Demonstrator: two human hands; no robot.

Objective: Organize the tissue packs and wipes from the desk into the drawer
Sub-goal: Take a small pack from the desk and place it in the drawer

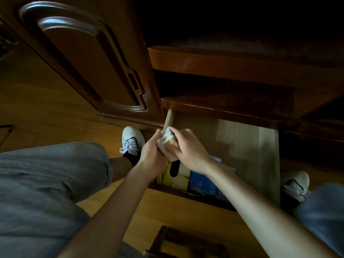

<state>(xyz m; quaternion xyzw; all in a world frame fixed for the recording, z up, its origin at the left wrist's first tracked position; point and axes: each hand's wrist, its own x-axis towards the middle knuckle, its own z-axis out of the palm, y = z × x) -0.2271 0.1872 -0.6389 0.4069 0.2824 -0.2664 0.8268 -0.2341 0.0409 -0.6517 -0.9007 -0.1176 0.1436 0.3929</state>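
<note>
Both hands hold one pale, blurred tissue pack over the left side of the open light-wood drawer. My left hand grips it from the left and below; my right hand covers it from the right and above. Under my hands, at the drawer's near end, lie a yellow pack with a black mark and a blue pack, with a pale purple pack edge behind my right wrist.
Dark wooden shelves jut out above the drawer, and a carved cabinet door stands to the left. My knees and white shoes flank the drawer on the wooden floor. A wooden stool frame sits below.
</note>
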